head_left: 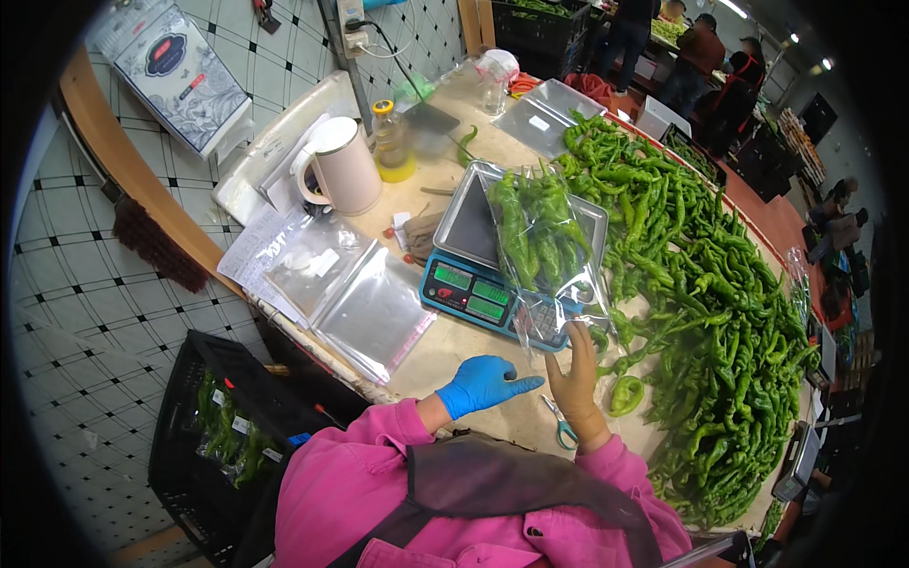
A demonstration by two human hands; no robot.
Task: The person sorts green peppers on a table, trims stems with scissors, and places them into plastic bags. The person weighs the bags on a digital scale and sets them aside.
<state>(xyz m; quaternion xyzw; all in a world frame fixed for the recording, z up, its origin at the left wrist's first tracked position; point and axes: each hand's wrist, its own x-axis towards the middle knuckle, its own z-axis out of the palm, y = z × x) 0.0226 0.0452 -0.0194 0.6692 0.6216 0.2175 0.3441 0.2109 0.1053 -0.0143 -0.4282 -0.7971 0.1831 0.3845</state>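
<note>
Bag [542, 232] lies lengthwise near-to-far, loose end toward the right hand [576, 383]

The scale [469, 292] stood on the table [502, 426], with a bag of peppers [542, 232] on its pan [468, 227]. A heap of loose peppers [705, 312] occupied the table's right side. Plastic bags [379, 314] lay left of the scale; the jug [347, 170] stood behind them, and the bottle [392, 147] right of the jug. The left hand [488, 385] and right hand [576, 381] were before the scale, the scissors [559, 420] lying between the wrists. The crate [172, 454] stood left of the table, with bagged peppers [227, 426] inside.
</note>
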